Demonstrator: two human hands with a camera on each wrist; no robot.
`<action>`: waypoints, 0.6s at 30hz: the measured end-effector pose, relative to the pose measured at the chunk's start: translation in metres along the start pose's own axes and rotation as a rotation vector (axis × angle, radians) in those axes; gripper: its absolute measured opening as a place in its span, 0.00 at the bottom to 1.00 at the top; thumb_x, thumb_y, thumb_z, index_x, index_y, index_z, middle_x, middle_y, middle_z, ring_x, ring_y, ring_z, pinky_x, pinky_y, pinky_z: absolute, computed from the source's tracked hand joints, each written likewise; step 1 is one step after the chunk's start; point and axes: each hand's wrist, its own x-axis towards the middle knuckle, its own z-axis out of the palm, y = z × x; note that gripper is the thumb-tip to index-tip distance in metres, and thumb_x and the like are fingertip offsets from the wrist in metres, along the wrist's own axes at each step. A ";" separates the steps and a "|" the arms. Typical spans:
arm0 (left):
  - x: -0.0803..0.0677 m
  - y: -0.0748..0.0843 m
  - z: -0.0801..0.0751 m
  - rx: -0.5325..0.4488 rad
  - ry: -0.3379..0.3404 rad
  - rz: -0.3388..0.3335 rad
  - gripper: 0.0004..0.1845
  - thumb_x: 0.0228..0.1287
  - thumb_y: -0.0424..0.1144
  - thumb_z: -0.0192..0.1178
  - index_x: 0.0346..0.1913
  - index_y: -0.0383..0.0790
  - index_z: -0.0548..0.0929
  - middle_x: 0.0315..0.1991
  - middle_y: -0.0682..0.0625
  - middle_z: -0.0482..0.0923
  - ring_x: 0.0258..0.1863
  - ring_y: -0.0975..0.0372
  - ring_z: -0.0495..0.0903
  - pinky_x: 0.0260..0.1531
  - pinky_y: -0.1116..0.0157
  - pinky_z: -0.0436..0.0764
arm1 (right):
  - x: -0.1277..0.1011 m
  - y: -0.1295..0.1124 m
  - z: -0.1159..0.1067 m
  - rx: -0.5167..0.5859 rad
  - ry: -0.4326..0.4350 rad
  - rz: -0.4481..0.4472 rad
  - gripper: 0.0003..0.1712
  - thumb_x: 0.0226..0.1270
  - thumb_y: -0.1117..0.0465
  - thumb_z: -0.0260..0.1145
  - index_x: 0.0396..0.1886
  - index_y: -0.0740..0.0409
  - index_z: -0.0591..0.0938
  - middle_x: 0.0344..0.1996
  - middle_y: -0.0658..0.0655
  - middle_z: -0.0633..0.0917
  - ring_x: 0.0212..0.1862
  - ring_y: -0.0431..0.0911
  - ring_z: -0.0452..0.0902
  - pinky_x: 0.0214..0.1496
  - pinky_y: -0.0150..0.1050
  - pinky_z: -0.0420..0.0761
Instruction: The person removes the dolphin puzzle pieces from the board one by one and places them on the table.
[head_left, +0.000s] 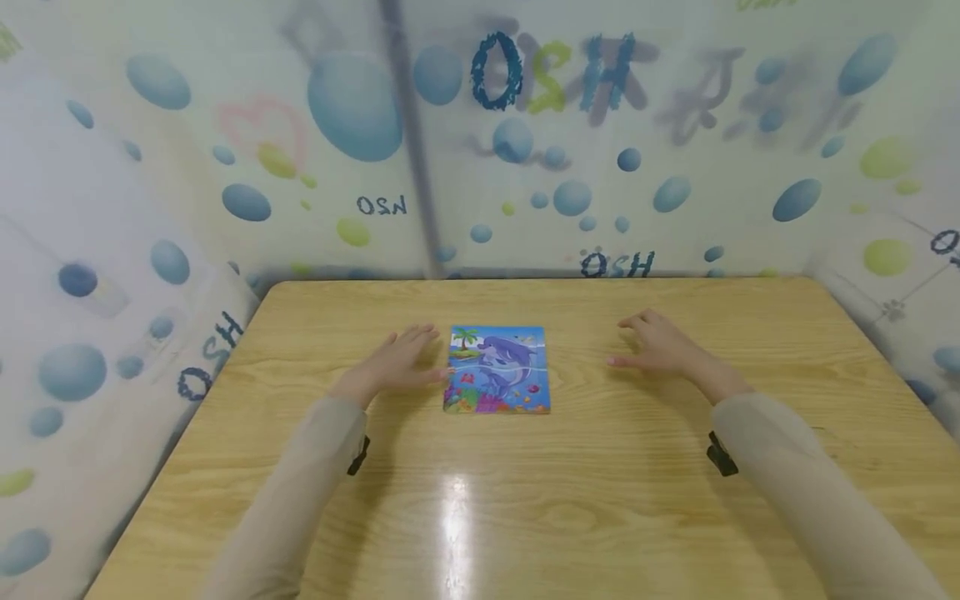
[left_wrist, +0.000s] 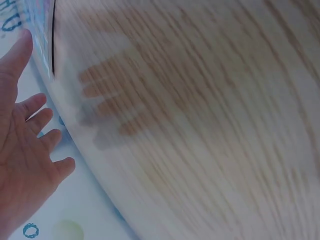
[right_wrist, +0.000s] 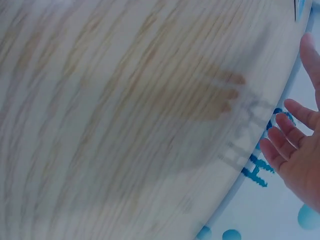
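A square dolphin picture puzzle [head_left: 498, 371], with a palm tree and coral printed on it, lies flat on the wooden table [head_left: 525, 500]. Just beside its left edge is my left hand [head_left: 401, 360], fingers extended and thumb pointing toward the picture; whether the thumb touches it I cannot tell. My right hand [head_left: 660, 346] hovers over the table to the right, apart from the picture, its fingers relaxed and holding nothing. Both wrist views show spread, bare fingers: the left hand [left_wrist: 30, 140] and the right hand [right_wrist: 300, 145]. A corner of the picture appears in the left wrist view.
Behind the table hangs a pale curtain [head_left: 465, 167] printed with blue and green bubbles and letters, continuing along both sides. Each wrist carries a dark strap device, such as the right one [head_left: 722, 454]. A bright light reflection lies on the tabletop's near part.
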 end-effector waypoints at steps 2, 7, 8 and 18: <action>0.003 0.002 -0.001 0.003 0.002 0.009 0.43 0.63 0.55 0.55 0.71 0.32 0.52 0.74 0.36 0.44 0.73 0.44 0.44 0.71 0.42 0.40 | 0.005 -0.006 0.001 0.017 -0.017 -0.005 0.42 0.60 0.44 0.64 0.62 0.72 0.67 0.59 0.76 0.66 0.61 0.68 0.61 0.63 0.63 0.64; 0.014 0.007 -0.003 -0.005 0.005 0.028 0.43 0.61 0.53 0.59 0.70 0.31 0.54 0.73 0.34 0.45 0.72 0.42 0.46 0.71 0.44 0.46 | 0.015 -0.018 0.003 0.051 -0.043 -0.028 0.38 0.60 0.47 0.64 0.59 0.72 0.70 0.56 0.74 0.69 0.57 0.64 0.65 0.60 0.60 0.68; 0.016 0.008 -0.003 -0.008 0.003 0.027 0.44 0.60 0.52 0.59 0.70 0.31 0.54 0.73 0.34 0.45 0.72 0.42 0.46 0.71 0.44 0.47 | 0.018 -0.020 0.005 0.054 -0.044 -0.027 0.37 0.60 0.47 0.65 0.58 0.72 0.70 0.55 0.74 0.69 0.56 0.63 0.66 0.60 0.59 0.69; 0.029 0.012 -0.002 -0.021 -0.035 -0.014 0.43 0.61 0.49 0.60 0.71 0.31 0.52 0.74 0.35 0.43 0.73 0.43 0.45 0.72 0.47 0.48 | 0.035 -0.050 0.010 0.048 -0.072 -0.050 0.36 0.60 0.47 0.65 0.58 0.71 0.71 0.55 0.72 0.71 0.57 0.61 0.67 0.62 0.56 0.70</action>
